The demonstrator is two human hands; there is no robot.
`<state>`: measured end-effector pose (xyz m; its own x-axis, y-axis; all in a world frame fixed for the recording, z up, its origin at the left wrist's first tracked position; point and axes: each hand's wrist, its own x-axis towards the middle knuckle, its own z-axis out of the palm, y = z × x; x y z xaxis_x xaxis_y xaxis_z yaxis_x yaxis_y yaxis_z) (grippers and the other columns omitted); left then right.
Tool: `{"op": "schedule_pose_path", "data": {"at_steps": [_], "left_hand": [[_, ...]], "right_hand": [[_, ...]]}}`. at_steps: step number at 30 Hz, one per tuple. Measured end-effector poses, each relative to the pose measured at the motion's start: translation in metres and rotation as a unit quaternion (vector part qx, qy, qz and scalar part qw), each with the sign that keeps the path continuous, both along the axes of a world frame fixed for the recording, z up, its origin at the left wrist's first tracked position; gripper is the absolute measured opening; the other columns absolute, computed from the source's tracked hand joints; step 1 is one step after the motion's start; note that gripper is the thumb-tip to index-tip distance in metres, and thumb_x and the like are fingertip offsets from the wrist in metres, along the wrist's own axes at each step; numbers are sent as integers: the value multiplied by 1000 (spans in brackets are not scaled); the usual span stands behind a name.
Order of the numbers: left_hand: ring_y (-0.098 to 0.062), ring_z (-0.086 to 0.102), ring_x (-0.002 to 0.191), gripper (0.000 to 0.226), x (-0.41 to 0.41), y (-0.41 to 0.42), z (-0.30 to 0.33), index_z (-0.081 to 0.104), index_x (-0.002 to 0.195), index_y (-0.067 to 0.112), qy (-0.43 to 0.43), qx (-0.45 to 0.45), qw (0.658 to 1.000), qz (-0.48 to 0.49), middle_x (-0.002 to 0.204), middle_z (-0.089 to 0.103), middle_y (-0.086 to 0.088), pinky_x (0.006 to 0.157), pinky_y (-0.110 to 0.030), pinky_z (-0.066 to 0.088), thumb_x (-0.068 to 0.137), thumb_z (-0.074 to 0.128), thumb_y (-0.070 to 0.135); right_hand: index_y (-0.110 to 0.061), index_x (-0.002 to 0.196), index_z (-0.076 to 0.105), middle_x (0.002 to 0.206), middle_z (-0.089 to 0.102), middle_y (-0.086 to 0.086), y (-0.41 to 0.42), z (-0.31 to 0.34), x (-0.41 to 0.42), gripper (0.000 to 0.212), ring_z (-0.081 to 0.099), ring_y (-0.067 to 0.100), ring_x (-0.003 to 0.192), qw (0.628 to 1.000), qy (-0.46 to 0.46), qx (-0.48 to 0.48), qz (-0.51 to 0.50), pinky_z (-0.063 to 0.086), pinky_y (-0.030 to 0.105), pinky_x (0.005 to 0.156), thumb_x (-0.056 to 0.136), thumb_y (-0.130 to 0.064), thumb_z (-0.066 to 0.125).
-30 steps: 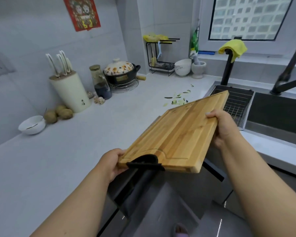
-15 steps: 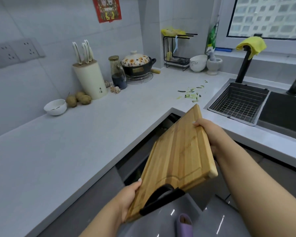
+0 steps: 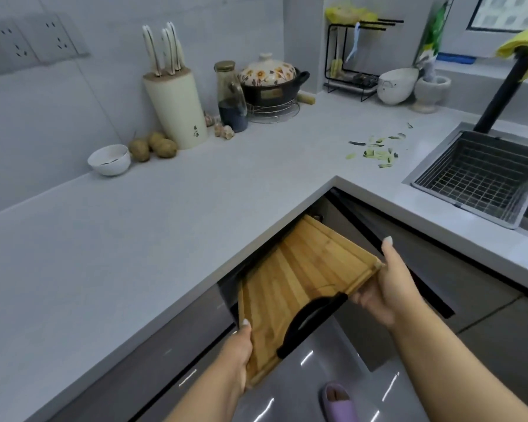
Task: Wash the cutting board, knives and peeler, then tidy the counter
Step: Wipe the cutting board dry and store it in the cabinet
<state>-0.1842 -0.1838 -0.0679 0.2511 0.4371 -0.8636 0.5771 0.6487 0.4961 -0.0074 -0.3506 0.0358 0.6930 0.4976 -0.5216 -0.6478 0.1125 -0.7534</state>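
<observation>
A bamboo cutting board (image 3: pixel 299 278) with a black handle is tilted below the counter edge, its far end inside the dark cabinet gap at the inner corner. My left hand (image 3: pixel 237 351) grips its near left edge. My right hand (image 3: pixel 387 284) holds its right corner. White-handled knives (image 3: pixel 162 47) stand in a cream knife block (image 3: pixel 177 108) by the back wall. Green peel scraps (image 3: pixel 375 150) lie on the counter near the sink. No peeler is visible.
A grey L-shaped counter (image 3: pixel 134 239) carries a white bowl (image 3: pixel 109 159), potatoes (image 3: pixel 154 146), a glass jar (image 3: pixel 230 95), a floral pot (image 3: pixel 270 82), a black rack (image 3: pixel 354 56) and a mortar (image 3: pixel 429 91). A wire basket (image 3: pixel 476 175) sits in the sink at right. A purple slipper (image 3: pixel 337 400) is on the floor.
The board has gone from above the counter down below its edge, and its far end has entered the cabinet gap. Both hands have lowered with it, and my view tilted down.
</observation>
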Motion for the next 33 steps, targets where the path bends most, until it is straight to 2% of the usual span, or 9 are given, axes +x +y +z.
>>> {"op": "schedule_pose_path", "data": {"at_steps": [3,5,7,10,16,24,28,30,33], "left_hand": [[-33,66,95,62,25,7,-17,56,125,1,14,15,1000,20,111,67,-19,86,-45,55,99,34,53],[-35,66,98,71,42,16,-38,56,126,2,35,24,999,30,112,67,-19,89,-48,54,95,33,61],[-35,67,93,76,56,26,-64,58,121,1,49,29,998,35,105,69,-18,88,-51,55,90,34,67],[-35,67,92,75,76,38,-81,59,114,-1,67,47,996,46,103,69,-19,87,-50,56,92,32,66],[-37,66,95,75,113,62,-107,57,116,-2,96,70,990,75,109,67,-21,89,-49,55,93,32,65],[-38,56,118,76,145,82,-137,50,131,-4,109,49,986,116,128,58,-23,102,-50,44,96,34,61],[-37,63,107,91,145,98,-177,55,128,10,62,17,986,151,119,64,-18,95,-55,49,75,38,81],[-35,64,104,90,145,89,-157,55,128,17,1,-38,983,182,119,65,-15,92,-54,51,70,42,85],[-33,60,109,72,152,63,-105,52,128,22,-82,-86,961,249,123,62,-12,75,-41,58,78,57,73]], "right_hand": [[-13,127,56,120,67,14,5,-32,-2,54,64,30,110,999,-13,28,-17,50,53,92,99,-51,29],[-14,128,53,119,67,14,16,-51,5,36,67,30,106,1000,-28,6,-11,52,54,89,102,-33,38],[-13,127,51,116,68,14,29,-69,19,29,68,31,102,999,-27,-20,-21,55,53,84,103,-23,41],[-10,128,50,118,66,17,44,-91,43,28,67,34,103,999,-8,-23,-36,54,53,84,103,-19,40],[-9,128,51,115,66,17,71,-132,85,28,66,35,102,998,37,-33,-45,54,51,85,103,-16,39],[-8,126,52,111,66,17,97,-167,123,26,65,36,100,996,75,-33,-46,54,47,77,102,-14,41],[-9,128,50,106,65,14,105,-178,132,28,65,34,100,993,100,-16,-55,56,45,75,103,-15,41],[-11,128,50,110,65,13,113,-181,136,27,66,31,99,993,107,-12,-48,58,42,71,103,-17,40],[-10,124,46,114,62,15,124,-186,141,23,64,32,104,991,120,-40,-40,56,43,79,104,-18,40]]}}
